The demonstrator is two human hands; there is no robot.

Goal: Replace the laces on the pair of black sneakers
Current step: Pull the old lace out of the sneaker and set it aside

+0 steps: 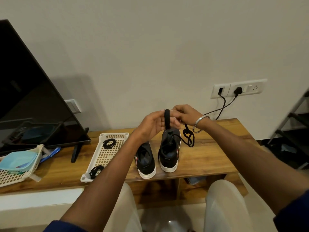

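Note:
Two black sneakers with white soles stand on the wooden table, the left sneaker (145, 160) and the right sneaker (169, 152), heels toward me. A black lace (167, 118) is wound in a coil around the fingers of my left hand (153, 125), raised above the sneakers. My right hand (185, 115) pinches the lace beside the coil; the lace's loose tail (189, 137) hangs down and loops over the table right of the right sneaker. A white perforated tray (107, 154) left of the sneakers holds two bundled black laces, the far bundle (109, 143) and the near bundle (96, 171).
A tilted black TV screen (33, 104) stands at the left on the table (209, 158). A white basket (18, 169) with a light-blue lid sits at the far left. Wall sockets with black cables (222, 106) are behind; a dark metal rack (294, 128) stands at the right.

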